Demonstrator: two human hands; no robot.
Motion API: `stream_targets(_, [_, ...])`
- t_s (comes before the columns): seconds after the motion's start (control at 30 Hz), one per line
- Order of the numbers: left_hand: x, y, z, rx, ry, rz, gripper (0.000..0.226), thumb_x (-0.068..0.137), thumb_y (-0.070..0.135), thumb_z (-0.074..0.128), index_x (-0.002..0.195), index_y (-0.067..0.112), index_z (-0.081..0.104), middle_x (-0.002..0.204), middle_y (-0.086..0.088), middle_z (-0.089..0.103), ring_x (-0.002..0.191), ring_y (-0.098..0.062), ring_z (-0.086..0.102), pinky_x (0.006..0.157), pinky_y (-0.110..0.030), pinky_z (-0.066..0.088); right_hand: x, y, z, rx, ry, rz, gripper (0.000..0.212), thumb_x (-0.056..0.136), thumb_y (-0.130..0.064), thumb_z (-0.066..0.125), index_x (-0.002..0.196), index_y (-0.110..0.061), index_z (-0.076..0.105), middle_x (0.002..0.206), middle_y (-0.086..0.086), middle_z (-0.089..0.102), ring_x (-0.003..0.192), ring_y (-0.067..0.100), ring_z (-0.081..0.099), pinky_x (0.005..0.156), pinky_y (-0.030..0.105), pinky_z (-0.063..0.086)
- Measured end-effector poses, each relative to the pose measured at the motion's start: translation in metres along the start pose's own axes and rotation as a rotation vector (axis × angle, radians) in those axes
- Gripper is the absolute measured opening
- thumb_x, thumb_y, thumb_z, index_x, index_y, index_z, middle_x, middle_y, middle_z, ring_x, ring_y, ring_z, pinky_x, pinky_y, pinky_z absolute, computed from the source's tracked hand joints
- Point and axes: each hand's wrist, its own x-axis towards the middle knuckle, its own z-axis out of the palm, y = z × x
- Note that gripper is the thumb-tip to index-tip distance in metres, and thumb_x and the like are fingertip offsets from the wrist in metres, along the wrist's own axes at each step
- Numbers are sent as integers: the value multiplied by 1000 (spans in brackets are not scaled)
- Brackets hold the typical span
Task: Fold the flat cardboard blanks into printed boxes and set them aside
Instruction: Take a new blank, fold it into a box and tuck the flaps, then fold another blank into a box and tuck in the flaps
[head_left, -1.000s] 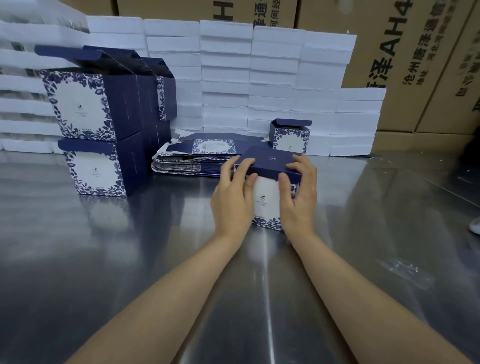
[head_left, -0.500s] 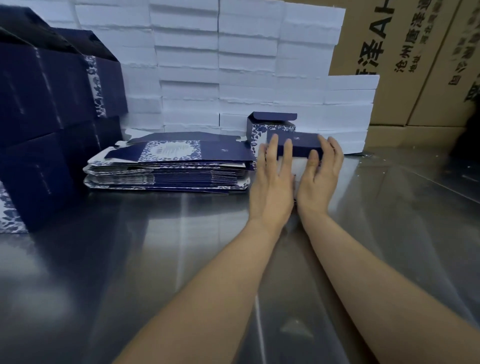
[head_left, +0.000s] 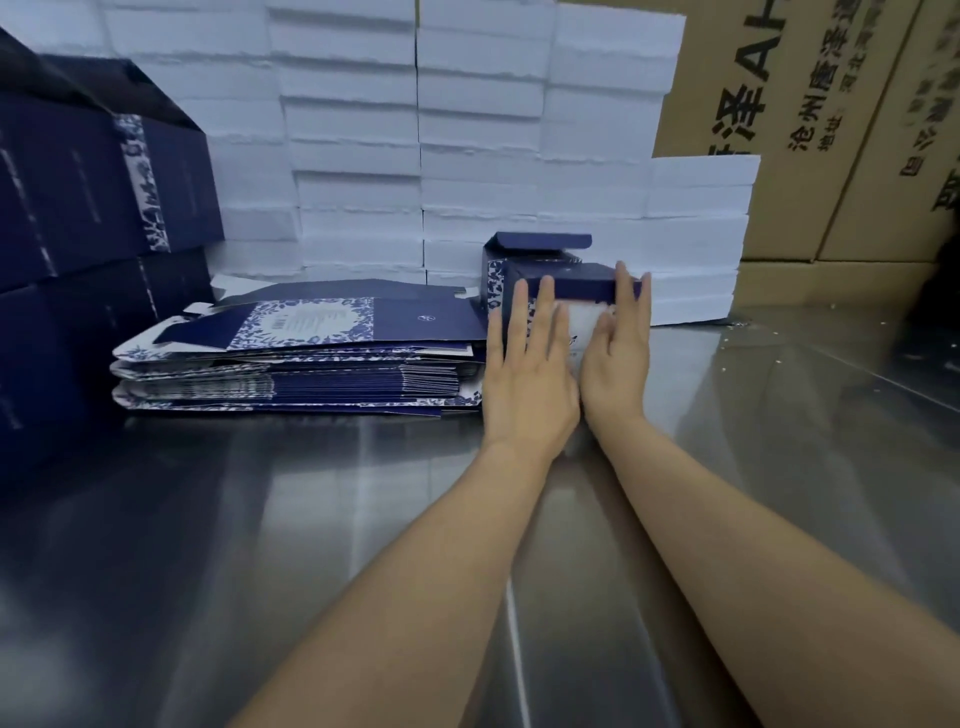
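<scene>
Presently both hands, left (head_left: 524, 374) and right (head_left: 618, 358), lay flat with fingers spread against the folded box (head_left: 576, 291), centre-right of frame. Risk, judged: pushing further would crush the open box (head_left: 519, 254) behind it.

I see a shiny steel table (head_left: 322, 519). To the left of my hands, a stack of flat blanks (head_left: 291, 364) lies on it, with dark blue folded boxes (head_left: 78, 291) farther left. A printed box (head_left: 571, 291) stands under my fingertips, white slabs (head_left: 467, 156) piled behind.
</scene>
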Motion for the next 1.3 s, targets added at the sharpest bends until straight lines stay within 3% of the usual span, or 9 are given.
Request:
stream_targets(0.13, [-17, -2, -22, -53, -117, 25, 57, 100, 23, 31, 153, 9, 16, 162, -10, -12, 147, -31, -18, 118, -43, -14, -31, -24, -12, -75, -101, 70, 63, 96, 6, 34, 152, -21, 22, 162, 7, -1, 148, 16, 8, 117, 21, 12])
stream_targets(0.27, [-50, -10, -54, -287, -177, -24, 40, 97, 18, 45, 136, 10, 47, 162, -9, 10, 150, -24, -2, 122, -38, 3, -69, -56, -21, -132, -177, 126, 59, 94, 5, 37, 149, -16, 33, 162, 5, 11, 148, 17, 10, 117, 21, 9])
stream_targets(0.4, [-92, -27, -94, -474, -175, -107, 33, 98, 15, 46, 129, 12, 57, 137, -4, 53, 130, -24, 40, 104, -34, 35, -108, -95, -25, -107, -303, 210, 38, 91, 4, 41, 121, -4, 63, 124, 16, 64, 116, 28, 58, 98, 26, 38])
stream_targets(0.6, [-143, -60, -138, -796, -125, -399, 25, 89, 2, 52, 104, 12, 70, 104, -9, 69, 96, -21, 60, 79, -28, 43, -166, -151, -13, -46, -361, 308, 32, 92, -1, 41, 97, -6, 71, 101, 13, 72, 96, 26, 63, 82, 28, 44])
stream_targets(0.73, [-158, -78, -153, -942, -81, -655, 24, 84, -7, 50, 88, 4, 72, 89, -13, 71, 80, -16, 57, 66, -22, 37, -179, -168, -9, -49, -574, 233, 34, 93, -4, 39, 104, -13, 70, 106, 6, 71, 97, 18, 61, 77, 23, 41])
stream_targets(0.83, [-158, -79, -156, -955, -100, -709, 26, 86, -6, 47, 90, 4, 71, 89, -10, 70, 79, -16, 57, 62, -19, 37, -176, -168, -10, -79, -604, 156, 33, 93, -4, 39, 101, -12, 70, 103, 7, 71, 98, 21, 62, 76, 24, 42])
stream_targets(0.93, [-155, -80, -152, -958, -105, -734, 28, 87, -6, 45, 88, 6, 70, 82, -8, 68, 69, -15, 57, 55, -16, 39, -165, -159, -5, -372, -619, -62, 29, 94, -13, 41, 108, -13, 65, 112, 7, 66, 102, 25, 59, 80, 35, 47])
stream_targets(1.13, [-144, -82, -139, -944, -122, -758, 34, 83, -6, 41, 88, 5, 73, 81, -9, 70, 75, -22, 59, 62, -25, 41, -133, -135, 30, -637, -563, -285, 40, 93, -11, 42, 132, -10, 53, 140, 6, 47, 128, 23, 40, 96, 35, 33])
stream_targets(1.3, [-129, -83, -124, -860, -129, -784, 34, 87, -4, 39, 106, 3, 67, 113, -13, 62, 97, -26, 61, 81, -28, 48, -115, -118, 64, -716, -574, -272, 55, 94, -8, 39, 149, -11, 30, 160, 9, 15, 148, 23, 10, 114, 40, 17])
